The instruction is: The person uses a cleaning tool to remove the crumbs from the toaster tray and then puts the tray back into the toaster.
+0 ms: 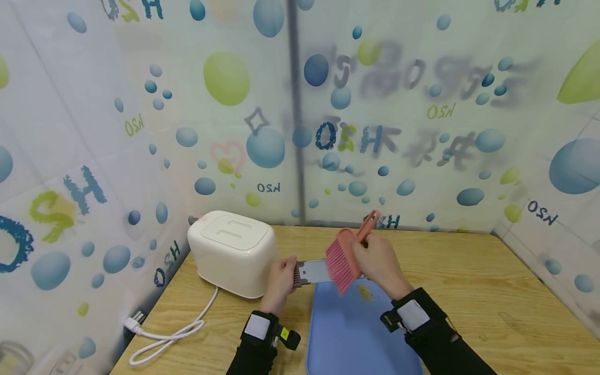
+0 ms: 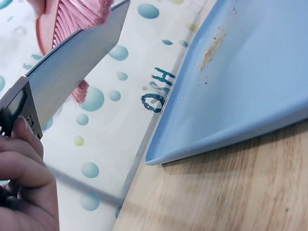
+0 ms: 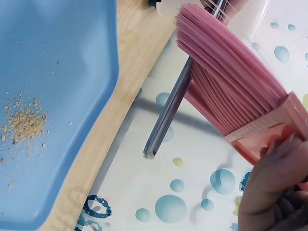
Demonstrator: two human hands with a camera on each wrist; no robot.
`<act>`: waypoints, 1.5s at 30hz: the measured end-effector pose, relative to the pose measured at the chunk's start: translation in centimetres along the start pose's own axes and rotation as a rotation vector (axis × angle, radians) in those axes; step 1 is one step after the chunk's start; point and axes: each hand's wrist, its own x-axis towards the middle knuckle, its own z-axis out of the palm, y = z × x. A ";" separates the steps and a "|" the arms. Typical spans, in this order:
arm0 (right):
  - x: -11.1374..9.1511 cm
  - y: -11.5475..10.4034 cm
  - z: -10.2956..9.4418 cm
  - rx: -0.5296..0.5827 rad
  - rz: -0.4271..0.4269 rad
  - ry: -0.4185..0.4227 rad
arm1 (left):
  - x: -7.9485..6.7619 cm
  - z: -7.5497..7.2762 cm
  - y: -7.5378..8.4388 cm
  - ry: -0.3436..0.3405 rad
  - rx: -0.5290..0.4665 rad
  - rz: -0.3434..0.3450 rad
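My left hand (image 1: 279,281) pinches the dark end of a flat metal crumb tray (image 1: 315,271), held out level above the far edge of a blue tray (image 1: 344,333). My right hand (image 1: 380,264) grips a pink brush (image 1: 344,258) by its handle. In the left wrist view the bristles (image 2: 84,17) bend over the crumb tray's long edge, and some show below it. The right wrist view has the crumb tray (image 3: 168,110) nearly edge-on, with bristles lying across it. A small heap of tan crumbs (image 3: 26,124) lies in the blue tray.
To the left stands a white toaster (image 1: 234,260), close to my left hand. Its white cord (image 1: 187,330) lies looped on the wooden table (image 1: 473,297), ending in a plug (image 1: 133,324). Printed curtains (image 1: 262,114) hang behind the table and at both sides.
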 end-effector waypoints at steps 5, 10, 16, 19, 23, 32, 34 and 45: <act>0.0 0.4 -0.4 -0.007 0.005 0.007 | 0.0 -0.1 0.0 -0.003 -0.001 0.001; 0.1 0.9 -0.8 -0.026 0.012 0.026 | -0.1 -0.1 0.1 0.001 0.004 -0.002; 0.2 1.4 -1.2 -0.037 0.018 0.039 | -0.1 -0.2 0.1 0.010 0.011 -0.004; 0.2 1.6 -1.4 -0.032 0.024 0.037 | 0.0 -0.2 0.0 0.013 0.005 -0.004; 0.2 1.9 -1.7 -0.040 0.024 0.043 | 0.0 -0.2 -0.1 0.015 -0.001 -0.004; 0.3 2.6 -2.7 -0.064 0.028 0.060 | -0.1 -0.2 -0.1 0.013 0.007 -0.011; 0.3 2.7 -2.9 -0.061 0.026 0.061 | -0.1 -0.1 0.0 0.013 0.008 -0.012; 0.3 3.3 -3.6 -0.054 0.058 0.065 | -0.2 -0.2 0.1 0.020 0.010 -0.011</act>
